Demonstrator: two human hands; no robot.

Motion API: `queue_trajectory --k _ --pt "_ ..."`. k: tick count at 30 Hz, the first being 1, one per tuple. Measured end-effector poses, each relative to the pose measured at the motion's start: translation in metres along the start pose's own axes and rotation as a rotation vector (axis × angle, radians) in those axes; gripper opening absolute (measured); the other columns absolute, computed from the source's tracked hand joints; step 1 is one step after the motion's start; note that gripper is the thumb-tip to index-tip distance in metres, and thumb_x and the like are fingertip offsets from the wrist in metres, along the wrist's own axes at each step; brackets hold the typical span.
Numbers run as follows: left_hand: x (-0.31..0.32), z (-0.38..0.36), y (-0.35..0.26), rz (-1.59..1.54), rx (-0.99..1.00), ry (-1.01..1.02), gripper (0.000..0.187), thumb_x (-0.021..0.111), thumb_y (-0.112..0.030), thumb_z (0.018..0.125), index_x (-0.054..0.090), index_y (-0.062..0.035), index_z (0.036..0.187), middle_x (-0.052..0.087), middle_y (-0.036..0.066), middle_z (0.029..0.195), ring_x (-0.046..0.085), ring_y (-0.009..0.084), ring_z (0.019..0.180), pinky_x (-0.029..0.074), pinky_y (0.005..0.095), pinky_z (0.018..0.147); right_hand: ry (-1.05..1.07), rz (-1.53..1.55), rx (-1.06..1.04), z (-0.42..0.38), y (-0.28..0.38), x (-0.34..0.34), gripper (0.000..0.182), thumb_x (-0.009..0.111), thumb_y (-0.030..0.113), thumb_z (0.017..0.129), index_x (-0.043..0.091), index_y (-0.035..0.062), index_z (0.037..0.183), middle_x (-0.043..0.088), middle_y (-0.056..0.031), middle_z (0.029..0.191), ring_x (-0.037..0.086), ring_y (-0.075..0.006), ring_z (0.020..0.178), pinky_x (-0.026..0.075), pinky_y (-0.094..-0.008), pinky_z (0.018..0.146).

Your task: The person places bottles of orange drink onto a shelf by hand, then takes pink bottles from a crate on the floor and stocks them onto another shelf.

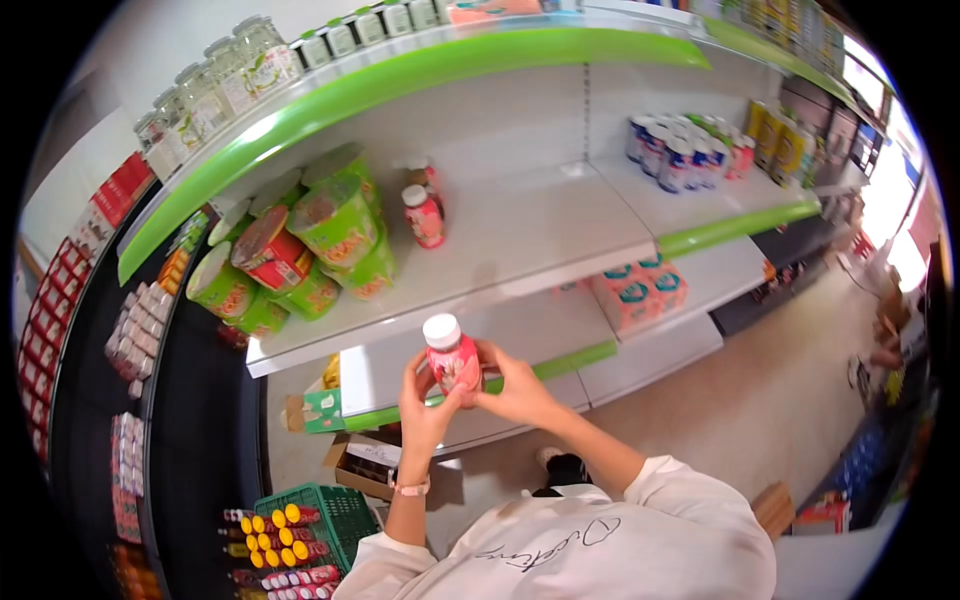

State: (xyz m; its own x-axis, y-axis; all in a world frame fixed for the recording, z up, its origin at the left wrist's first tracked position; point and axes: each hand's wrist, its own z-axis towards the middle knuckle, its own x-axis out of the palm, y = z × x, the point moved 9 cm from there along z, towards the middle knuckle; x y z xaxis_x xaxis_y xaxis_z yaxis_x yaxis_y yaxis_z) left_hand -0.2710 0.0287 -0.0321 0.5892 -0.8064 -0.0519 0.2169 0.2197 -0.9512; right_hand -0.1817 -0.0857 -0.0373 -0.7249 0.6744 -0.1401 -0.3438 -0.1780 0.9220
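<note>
A pink drink bottle (455, 362) with a white cap is held upright between both hands, in front of the shelf edge. My left hand (424, 400) wraps its left side, with a band at the wrist. My right hand (515, 385) grips the other side, its thumb near the left thumb on the label. On the white shelf (520, 235) beyond, a similar pink bottle (424, 216) stands with another one behind it. Stacked green instant noodle tubs (335, 220) and a red tub (272, 248) are to the left of those bottles.
Small cans (680, 160) stand farther right on the shelf. Pink boxed packs (640, 295) sit one level lower. A green basket (345, 515) and an open cardboard box (362, 465) are on the floor at lower left, beside several yellow-capped bottles (275, 540). Glass jars (205, 95) line the upper shelf.
</note>
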Motion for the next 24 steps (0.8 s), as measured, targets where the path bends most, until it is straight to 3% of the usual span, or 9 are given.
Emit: queue_trajectory --k 2,5,9,12,16,24 --pt "0.002 0.043 -0.008 0.028 0.112 -0.033 0.065 0.072 -0.002 0.078 0.04 0.0041 0.134 0.056 0.017 0.123 0.056 0.023 0.112 0.045 0.0343 0.096 0.027 0.003 -0.132 0.054 0.011 -0.01 0.073 0.077 0.019 0.074 0.039 0.0041 0.134 0.059 -0.0182 0.12 0.063 -0.0286 0.105 0.05 -0.0369 0.089" --pt "0.003 0.109 0.002 0.238 0.131 -0.169 0.055 0.063 -0.002 0.087 0.04 0.0046 0.137 0.056 0.018 0.126 0.056 0.0212 0.113 0.046 0.0332 0.094 -0.063 -0.096 -0.092 0.135 -0.023 -0.026 0.068 0.077 0.018 0.072 0.042 0.0037 0.128 0.061 -0.0193 0.114 0.064 -0.0315 0.101 0.051 -0.0372 0.084" --pt "0.008 0.136 0.027 0.261 0.159 -0.289 0.052 0.056 -0.002 0.09 0.038 0.0045 0.138 0.054 0.019 0.129 0.058 0.0219 0.109 0.048 0.0313 0.09 -0.082 -0.251 -0.074 0.174 -0.053 -0.025 0.069 0.075 0.015 0.069 0.039 0.0059 0.126 0.062 -0.0212 0.109 0.063 -0.0388 0.094 0.052 -0.0426 0.079" --pt "0.007 0.15 0.043 0.234 0.189 -0.329 0.052 0.053 -0.001 0.092 0.035 0.0042 0.14 0.054 0.022 0.129 0.06 0.0267 0.107 0.047 0.0319 0.09 -0.074 -0.295 -0.02 0.193 -0.071 -0.022 0.072 0.075 0.013 0.071 0.035 0.0067 0.131 0.062 -0.0208 0.113 0.064 -0.0364 0.097 0.052 -0.0397 0.081" --pt "0.011 0.164 0.045 0.418 0.171 -0.377 0.051 0.048 -0.003 0.092 0.034 0.003 0.14 0.058 0.028 0.118 0.061 0.0357 0.105 0.045 0.035 0.091 -0.122 -0.255 -0.114 0.217 -0.075 -0.024 0.073 0.075 0.013 0.072 0.034 0.0063 0.132 0.063 -0.0192 0.112 0.065 -0.0361 0.095 0.052 -0.0409 0.081" --pt "0.017 0.152 0.061 0.33 0.098 -0.395 0.045 0.056 -0.005 0.089 0.046 0.0021 0.132 0.06 0.022 0.118 0.062 0.0325 0.102 0.046 0.0335 0.09 -0.079 -0.161 0.035 0.227 -0.103 -0.025 0.076 0.08 0.017 0.071 0.037 0.0046 0.132 0.06 -0.0177 0.116 0.064 -0.0285 0.101 0.053 -0.0353 0.081"
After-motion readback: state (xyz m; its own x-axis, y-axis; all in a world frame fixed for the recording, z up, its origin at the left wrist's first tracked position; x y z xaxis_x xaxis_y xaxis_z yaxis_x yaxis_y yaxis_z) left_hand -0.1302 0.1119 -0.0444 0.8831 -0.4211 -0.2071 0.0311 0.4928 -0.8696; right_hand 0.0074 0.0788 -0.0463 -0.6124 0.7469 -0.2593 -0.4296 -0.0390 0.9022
